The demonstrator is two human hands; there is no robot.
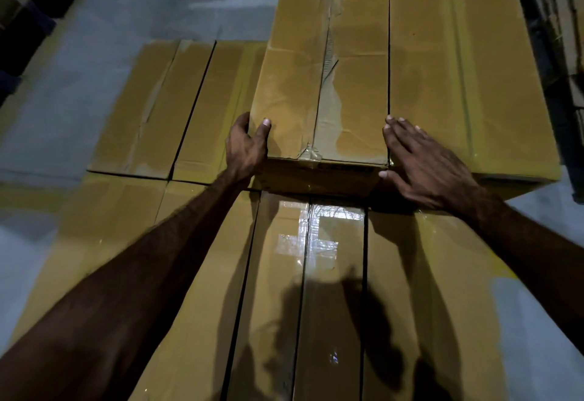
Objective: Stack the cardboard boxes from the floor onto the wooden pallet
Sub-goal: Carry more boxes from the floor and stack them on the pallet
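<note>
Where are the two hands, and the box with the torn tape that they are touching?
Left hand (246, 146): head view, back of the hand at the box's near left corner.
Right hand (425, 163): head view, back of the hand at the near right corner.
Box with torn tape (354, 62): head view, bare top panel.

A grey concrete floor and flattened cardboard sheets stacked at far right.

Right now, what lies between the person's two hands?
The near end of the upper taped box, seen in the head view: left hand grips its left corner, right hand lies at its right corner.
</note>
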